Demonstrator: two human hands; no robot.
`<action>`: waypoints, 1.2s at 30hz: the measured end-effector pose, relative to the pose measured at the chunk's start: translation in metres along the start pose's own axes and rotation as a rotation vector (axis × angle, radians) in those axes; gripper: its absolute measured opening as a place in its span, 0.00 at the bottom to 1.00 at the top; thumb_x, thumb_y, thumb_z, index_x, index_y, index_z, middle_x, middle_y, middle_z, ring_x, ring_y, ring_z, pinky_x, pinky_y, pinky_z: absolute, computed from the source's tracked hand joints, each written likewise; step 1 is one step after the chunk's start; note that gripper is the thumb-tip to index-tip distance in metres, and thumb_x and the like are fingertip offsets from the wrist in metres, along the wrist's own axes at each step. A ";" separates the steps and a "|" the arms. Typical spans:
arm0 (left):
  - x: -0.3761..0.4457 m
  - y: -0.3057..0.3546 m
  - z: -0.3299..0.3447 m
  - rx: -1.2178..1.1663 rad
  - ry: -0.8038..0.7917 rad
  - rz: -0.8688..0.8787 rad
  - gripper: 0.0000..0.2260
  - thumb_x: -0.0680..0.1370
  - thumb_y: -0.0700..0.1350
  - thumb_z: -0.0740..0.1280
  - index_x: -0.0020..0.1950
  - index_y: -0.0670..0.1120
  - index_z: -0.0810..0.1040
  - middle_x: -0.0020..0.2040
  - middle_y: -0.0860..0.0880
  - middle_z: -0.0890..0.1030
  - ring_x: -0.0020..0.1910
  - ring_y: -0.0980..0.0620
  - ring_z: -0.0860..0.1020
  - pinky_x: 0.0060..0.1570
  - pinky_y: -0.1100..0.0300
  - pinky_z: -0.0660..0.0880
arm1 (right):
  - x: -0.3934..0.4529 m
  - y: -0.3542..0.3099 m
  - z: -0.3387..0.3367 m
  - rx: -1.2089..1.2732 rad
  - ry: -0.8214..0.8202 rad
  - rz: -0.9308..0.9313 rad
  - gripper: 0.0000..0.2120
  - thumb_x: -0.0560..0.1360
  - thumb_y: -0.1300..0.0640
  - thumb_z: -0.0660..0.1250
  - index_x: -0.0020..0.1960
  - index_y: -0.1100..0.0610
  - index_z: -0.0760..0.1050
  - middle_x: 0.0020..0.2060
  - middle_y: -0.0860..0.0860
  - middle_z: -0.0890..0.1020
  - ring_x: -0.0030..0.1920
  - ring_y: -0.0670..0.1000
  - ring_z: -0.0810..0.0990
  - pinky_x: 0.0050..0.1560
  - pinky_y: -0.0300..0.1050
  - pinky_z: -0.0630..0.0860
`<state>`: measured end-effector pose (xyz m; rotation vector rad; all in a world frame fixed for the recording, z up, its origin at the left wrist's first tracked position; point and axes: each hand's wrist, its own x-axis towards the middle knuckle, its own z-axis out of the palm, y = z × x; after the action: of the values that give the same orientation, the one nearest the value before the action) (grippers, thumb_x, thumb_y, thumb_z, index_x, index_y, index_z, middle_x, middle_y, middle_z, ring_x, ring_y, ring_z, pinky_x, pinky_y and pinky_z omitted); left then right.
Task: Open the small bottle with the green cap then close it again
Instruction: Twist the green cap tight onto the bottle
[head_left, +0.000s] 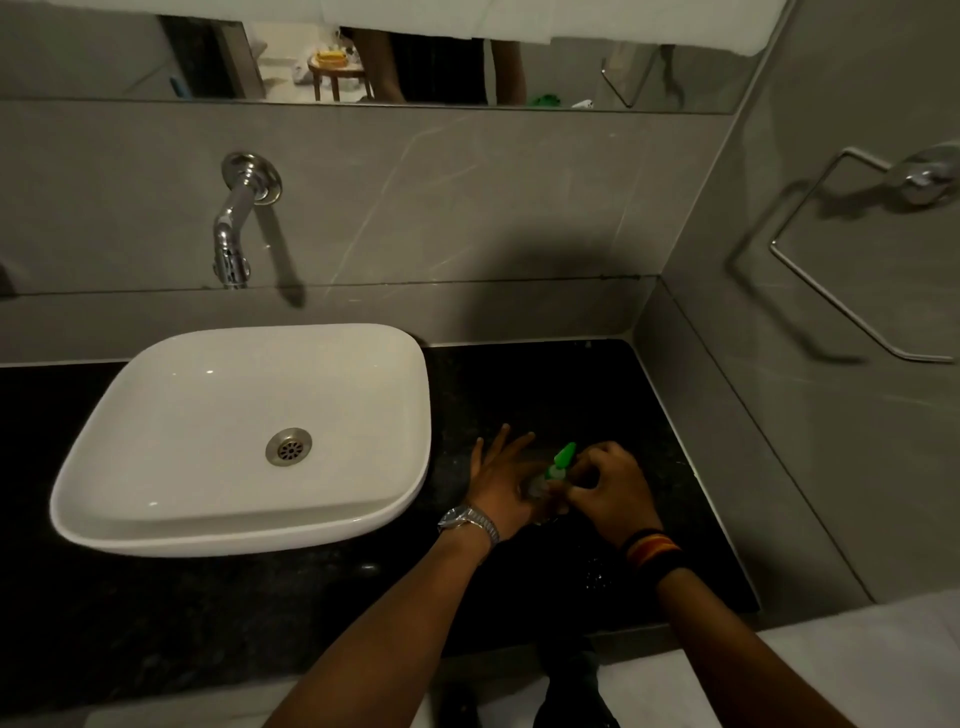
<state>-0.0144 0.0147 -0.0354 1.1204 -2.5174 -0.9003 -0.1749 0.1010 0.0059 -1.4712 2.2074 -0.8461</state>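
Far to the left of the fingers sits the white basin (239, 436), its rim near the left hand (506, 491) but apart from it, and the chrome tap (234, 223) juts from the wall above it. The left hand holds the small bottle (540, 486) low on its clear body; the thumb side wraps the bottle while the other fingers (498, 449) fan out straight and spread toward the basin, so the hold looks like a partial one — palm and thumb, not a full wrap. The bottle is tilted, its green cap (563, 457) pointing up and away, just above the dark tabletop (597, 384).

Right of the cap, the right hand (610, 493) is curled, its fingers (597, 460) pressed together and pinching at the base of the cap, where it meets the neck. Whether the cap is loosened or seated I cannot tell; it looks on the bottle.

The risks, as I judge them: with most left fingers off the bottle, a firm twist could spin the whole bottle in the palm rather than turn the cap. The tilt matters too — if the cap comes free at this angle, the contents could spill onto the tabletop. A small cap released from a pinch may also drop and roll left toward the basin, or off the front edge. On closing, the tilt invites a crooked, cross-threaded seat.
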 end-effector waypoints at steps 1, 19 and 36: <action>0.001 0.000 0.000 0.014 -0.002 0.000 0.26 0.69 0.65 0.72 0.65 0.62 0.76 0.79 0.53 0.62 0.81 0.49 0.46 0.76 0.40 0.38 | -0.001 -0.001 0.000 0.029 0.004 0.019 0.21 0.59 0.43 0.80 0.42 0.56 0.79 0.47 0.53 0.77 0.48 0.53 0.77 0.50 0.51 0.77; 0.003 -0.009 0.005 0.111 -0.023 0.011 0.28 0.71 0.64 0.68 0.71 0.65 0.69 0.80 0.54 0.60 0.81 0.47 0.44 0.75 0.39 0.37 | -0.001 -0.010 0.004 0.135 -0.196 -0.130 0.16 0.67 0.53 0.78 0.55 0.51 0.83 0.55 0.51 0.80 0.57 0.53 0.78 0.57 0.45 0.73; -0.004 0.003 -0.004 0.034 -0.038 -0.001 0.27 0.71 0.66 0.70 0.68 0.62 0.74 0.79 0.54 0.62 0.81 0.49 0.44 0.75 0.40 0.36 | -0.003 -0.001 -0.004 0.175 -0.109 -0.106 0.14 0.66 0.56 0.79 0.50 0.57 0.83 0.52 0.54 0.80 0.55 0.56 0.80 0.59 0.53 0.77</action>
<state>-0.0115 0.0175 -0.0298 1.1247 -2.5720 -0.8911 -0.1756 0.1043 0.0099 -1.5221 1.9395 -0.9436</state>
